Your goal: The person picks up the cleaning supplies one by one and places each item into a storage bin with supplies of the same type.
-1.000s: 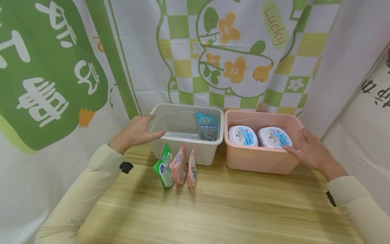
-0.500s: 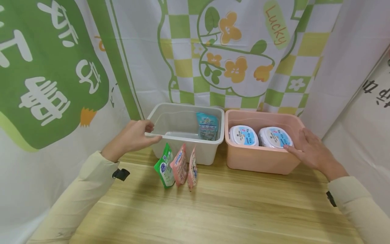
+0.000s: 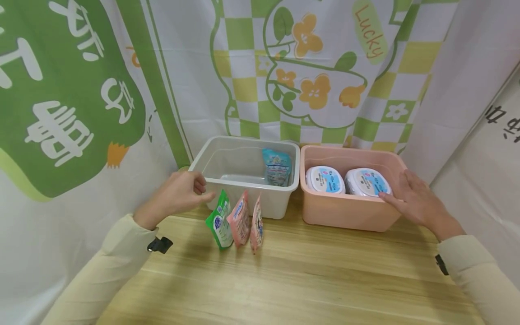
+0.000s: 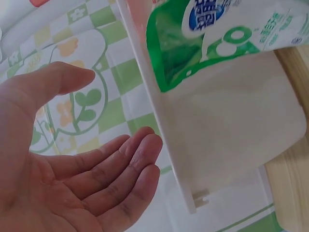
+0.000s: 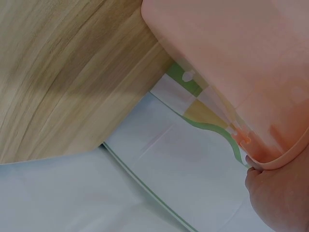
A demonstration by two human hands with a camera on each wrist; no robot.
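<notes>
Pink bin (image 3: 345, 217) is clamped by right fingers (image 3: 414, 181); left fingers (image 4: 137, 193) stand apart from thumb (image 4: 72, 79); green pouch (image 4: 212, 41) reads "CO", curtain (image 3: 317, 67) "Lucky".

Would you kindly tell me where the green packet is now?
In the head view, left of centre, the green packet stands before the grey bin, between the left hand and a pink packet.

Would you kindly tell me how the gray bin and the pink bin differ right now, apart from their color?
Contents: the gray bin holds a single blue pouch, while the pink bin holds two white-lidded tubs.
In front: three packets stand before the gray bin; no packets stand before the pink bin.
Shared: both are open-topped and sit side by side on the wooden table.
</notes>
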